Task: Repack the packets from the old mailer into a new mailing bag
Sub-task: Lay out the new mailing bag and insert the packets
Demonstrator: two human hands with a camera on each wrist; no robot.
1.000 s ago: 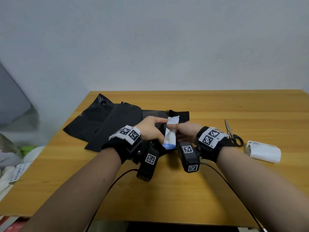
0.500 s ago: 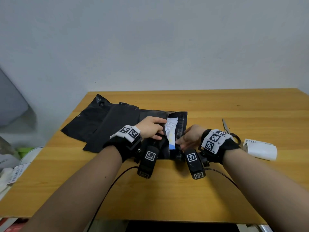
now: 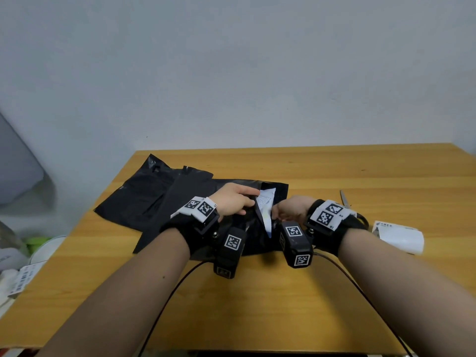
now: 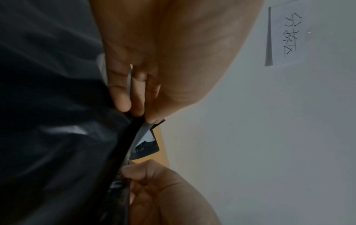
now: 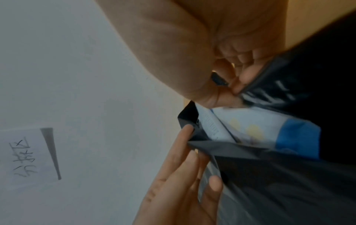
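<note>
Black mailing bag flat on wooden table, centre, mouth open. Left hand at bag's 9 o'clock edge, fingers pinching upper lip of mouth. Right hand at 3 o'clock edge, fingers curled, pinching other lip. White-blue packet between hands, standing partly inside mouth, top sticking out. More black mailers at 10 o'clock. Scissors, white label roll at 3 o'clock.

Scissors and label roll — wooden table
</note>
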